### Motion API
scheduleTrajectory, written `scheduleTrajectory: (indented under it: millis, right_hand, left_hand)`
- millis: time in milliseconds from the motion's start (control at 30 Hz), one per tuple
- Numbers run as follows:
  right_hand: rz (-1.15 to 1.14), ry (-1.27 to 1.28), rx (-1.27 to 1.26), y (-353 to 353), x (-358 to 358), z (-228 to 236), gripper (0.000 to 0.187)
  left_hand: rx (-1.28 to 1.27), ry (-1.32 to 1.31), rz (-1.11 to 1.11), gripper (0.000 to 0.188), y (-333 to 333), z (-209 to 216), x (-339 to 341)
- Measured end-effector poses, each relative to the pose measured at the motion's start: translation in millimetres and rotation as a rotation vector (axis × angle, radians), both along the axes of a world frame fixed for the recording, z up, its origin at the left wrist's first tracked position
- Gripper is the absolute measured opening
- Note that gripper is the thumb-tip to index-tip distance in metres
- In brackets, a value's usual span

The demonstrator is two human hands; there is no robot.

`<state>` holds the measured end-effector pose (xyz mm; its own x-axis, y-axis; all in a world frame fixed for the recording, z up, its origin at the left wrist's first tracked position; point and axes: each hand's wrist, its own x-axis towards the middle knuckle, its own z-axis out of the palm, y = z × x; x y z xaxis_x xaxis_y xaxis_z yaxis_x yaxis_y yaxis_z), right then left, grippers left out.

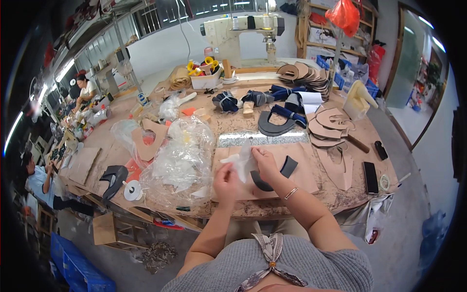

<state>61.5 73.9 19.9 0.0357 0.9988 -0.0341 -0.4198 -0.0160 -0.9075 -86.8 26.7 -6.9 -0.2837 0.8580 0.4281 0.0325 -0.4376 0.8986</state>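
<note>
Above the board in front of me, a thin, whitish, see-through sheet piece (243,163) is between my hands. My right hand (267,164) pinches its upper right edge. At its lower left, my left hand (225,184) is closed on it with curled fingers, slightly blurred. Beneath my right hand and wrist lies a curved dark grey shoe-upper piece (289,167), partly hidden by the arm. It rests on a light wooden board (307,182). Just behind the board is a shiny speckled metal plate (265,138).
Crumpled clear plastic bags (177,160) cover the table to the left. Brown cut pieces (331,124), a hammer (357,143) and a black phone (370,177) lie right. Dark blue bundles (287,109) and a sewing machine (238,34) stand farther back. Two other people sit far left.
</note>
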Motion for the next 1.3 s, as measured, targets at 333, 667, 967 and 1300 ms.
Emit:
scheduleTrajectory:
  millis: [333,667,967,1300]
  right_hand:
    - [-0.683,-1.214,0.525,79.3,-23.8,-10.3,0.066]
    - [0.257,-0.524,0.294,-73.5,26.9,-2.2,0.012]
    - [0.205,-0.771,0.079,-102.1,122.4,22.4,0.015]
    - [0.13,-0.763,0.005,-80.9,102.6,-2.0,0.026]
  left_hand:
    - [0.154,-0.233,-0.137,0.057,-25.0,43.7,-13.3]
    - [-0.072,-0.643,-0.498,0.053,-29.9,16.5,19.6]
    - [-0.337,0.107,-0.629,0.023,-18.7,24.5,44.5]
    - [-0.026,0.489,-0.494,0.04,36.3,31.2,25.7]
